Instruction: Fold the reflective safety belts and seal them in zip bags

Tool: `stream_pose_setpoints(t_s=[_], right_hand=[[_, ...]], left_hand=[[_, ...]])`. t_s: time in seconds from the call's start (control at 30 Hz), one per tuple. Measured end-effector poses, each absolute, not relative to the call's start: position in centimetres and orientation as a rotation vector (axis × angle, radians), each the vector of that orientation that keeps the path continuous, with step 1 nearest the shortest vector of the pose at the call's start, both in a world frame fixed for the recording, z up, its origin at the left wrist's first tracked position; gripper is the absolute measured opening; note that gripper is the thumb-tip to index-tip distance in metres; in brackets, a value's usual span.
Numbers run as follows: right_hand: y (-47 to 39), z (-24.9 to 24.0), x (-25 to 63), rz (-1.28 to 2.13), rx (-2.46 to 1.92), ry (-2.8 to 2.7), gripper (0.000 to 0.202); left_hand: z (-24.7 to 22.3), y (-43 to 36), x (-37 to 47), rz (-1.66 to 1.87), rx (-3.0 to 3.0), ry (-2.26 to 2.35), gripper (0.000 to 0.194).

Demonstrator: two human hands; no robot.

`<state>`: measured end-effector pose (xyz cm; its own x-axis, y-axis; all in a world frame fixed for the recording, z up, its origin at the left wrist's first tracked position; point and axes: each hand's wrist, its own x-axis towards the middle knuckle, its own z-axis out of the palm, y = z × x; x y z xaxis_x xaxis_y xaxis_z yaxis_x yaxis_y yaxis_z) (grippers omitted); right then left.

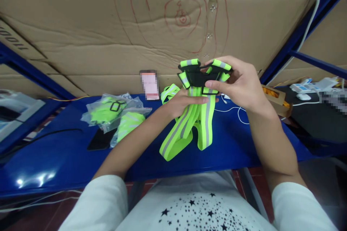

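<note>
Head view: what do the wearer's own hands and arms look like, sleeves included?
Left hand and right hand: both bare, no gloves. Left forearm and right forearm: bare, no watch or bracelet visible. Left sleeve and right sleeve: short, plain white.

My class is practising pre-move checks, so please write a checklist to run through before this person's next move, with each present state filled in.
1. Right hand grips the black connector: ok.
2. Left hand holds the green straps below it: ok.
3. One hand free: not ok; both are occupied.
4. Straps untwisted throughout: cannot tell; they overlap and the hands hide parts.
5. Hanging loops clear of the plastic bags on the blue table: ok; a forearm passes between.
</note>
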<state>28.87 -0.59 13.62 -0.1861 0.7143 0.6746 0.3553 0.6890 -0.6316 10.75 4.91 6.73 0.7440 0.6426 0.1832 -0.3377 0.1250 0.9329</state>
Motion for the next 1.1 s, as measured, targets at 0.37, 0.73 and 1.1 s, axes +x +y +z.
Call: stream_pose_setpoints(t_s=[0.37,0.73,1.1], right_hand=[[2.4,11.2,29.7,0.107,-0.76,-1.945,0.025],[-0.2,8.1,30.8,0.563,-0.645,-2.332,0.059],[-0.8,2.6,26.5,1.286,-0.903,-1.734,0.051]], left_hand=[[5.0,6.4,11.7,0.644,1.049,0.252,0.047],[3.7,2.2,7.2,0.533,0.89,0.339,0.044],[0.0,-0.6,5.1,0.591,0.939,0.434,0.046]])
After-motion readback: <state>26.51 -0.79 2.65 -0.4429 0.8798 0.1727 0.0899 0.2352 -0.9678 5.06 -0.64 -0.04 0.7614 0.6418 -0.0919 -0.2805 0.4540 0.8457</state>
